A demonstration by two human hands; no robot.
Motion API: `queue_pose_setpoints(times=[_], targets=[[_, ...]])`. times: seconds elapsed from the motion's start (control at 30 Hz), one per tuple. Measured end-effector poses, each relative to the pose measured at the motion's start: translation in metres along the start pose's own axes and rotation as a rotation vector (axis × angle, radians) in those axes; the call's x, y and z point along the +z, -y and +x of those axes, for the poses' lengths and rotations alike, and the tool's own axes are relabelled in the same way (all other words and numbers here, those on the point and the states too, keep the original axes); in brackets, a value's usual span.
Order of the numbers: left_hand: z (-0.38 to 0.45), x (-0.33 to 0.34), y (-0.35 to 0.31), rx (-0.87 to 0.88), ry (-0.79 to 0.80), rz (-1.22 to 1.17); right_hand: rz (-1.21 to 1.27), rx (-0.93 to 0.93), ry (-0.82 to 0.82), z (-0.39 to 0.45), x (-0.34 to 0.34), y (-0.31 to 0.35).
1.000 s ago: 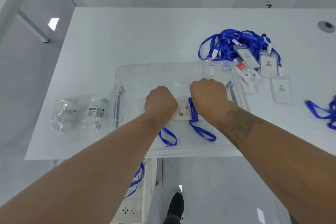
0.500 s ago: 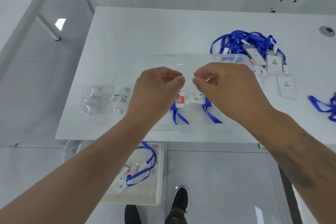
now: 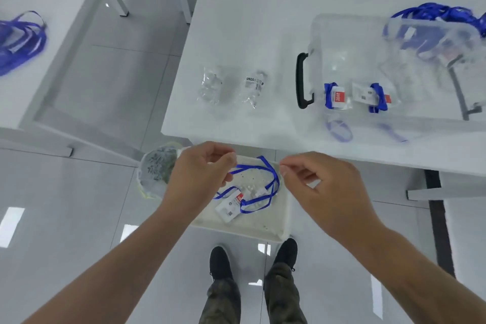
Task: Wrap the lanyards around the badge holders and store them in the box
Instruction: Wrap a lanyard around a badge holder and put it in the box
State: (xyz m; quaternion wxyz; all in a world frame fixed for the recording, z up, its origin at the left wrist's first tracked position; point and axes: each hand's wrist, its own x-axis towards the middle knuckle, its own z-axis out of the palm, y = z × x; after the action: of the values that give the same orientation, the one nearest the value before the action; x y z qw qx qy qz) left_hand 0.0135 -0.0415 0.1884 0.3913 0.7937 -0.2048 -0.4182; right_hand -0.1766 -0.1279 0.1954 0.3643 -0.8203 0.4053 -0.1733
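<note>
A clear plastic box (image 3: 319,34) with a black handle (image 3: 302,81) stands on the white table (image 3: 249,8). Two badge holders wrapped in blue lanyard (image 3: 338,96) (image 3: 374,96) lie inside it. Below the table's front edge, a white tray (image 3: 286,221) holds a loose blue lanyard (image 3: 273,179) with its badge holder (image 3: 228,208). My left hand (image 3: 200,173) and right hand (image 3: 323,187) hover over that tray, fingers loosely curled, thumb and forefinger close together. I see nothing held in either. The strap's left end passes behind my left fingertips.
A tangle of blue lanyards (image 3: 434,13) lies behind the box at the far right. Two empty clear bags (image 3: 210,84) (image 3: 252,87) sit left of the box. A round bin (image 3: 155,168) stands beside the tray. Another lanyard pile (image 3: 18,39) rests on the left table.
My hands left the box, where a wrapped badge holder now lies, and came down below the table edge over the tray. My view swung left and down.
</note>
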Motion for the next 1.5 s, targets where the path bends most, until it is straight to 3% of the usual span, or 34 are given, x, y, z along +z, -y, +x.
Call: queue_pose_setpoints(times=[0.17, 0.33, 0.5, 0.7, 0.9, 1.07, 1.33, 1.4, 1.5], targets=[[0.023, -0.003, 0.075, -0.104, -0.005, 0.118, -0.126, 0.091, 0.172, -0.010, 0.070, -0.035], [0.053, 0.016, 0.129, -0.154, 0.113, 0.541, -0.234, 0.188, 0.381, -0.005, 0.129, -0.072], [0.078, 0.035, 0.165, -0.153, 0.239, 0.804, -0.337, 0.185, 0.422, 0.016, 0.183, -0.095], [0.093, 0.053, 0.193, -0.186, 0.231, 0.949, -0.469, 0.200, 0.560, 0.028, 0.214, -0.114], [0.095, 0.054, 0.198, -0.203, 0.210, 0.942, -0.441, 0.231, 0.556, 0.028, 0.213, -0.124], [0.095, 0.053, 0.192, -0.194, 0.249, 0.905, -0.114, 0.461, 0.524, 0.030, 0.198, -0.130], [0.094, 0.048, 0.186, 0.052, 0.153, 0.802, 0.166, 0.513, 0.460, 0.031, 0.159, -0.115], [0.097, 0.041, 0.183, -0.022, 0.205, 0.651, 0.253, 0.557, 0.422, 0.032, 0.150, -0.113], [0.100, 0.029, 0.174, -0.251, 0.274, 0.216, 0.368, 0.619, 0.355, 0.033, 0.141, -0.111]])
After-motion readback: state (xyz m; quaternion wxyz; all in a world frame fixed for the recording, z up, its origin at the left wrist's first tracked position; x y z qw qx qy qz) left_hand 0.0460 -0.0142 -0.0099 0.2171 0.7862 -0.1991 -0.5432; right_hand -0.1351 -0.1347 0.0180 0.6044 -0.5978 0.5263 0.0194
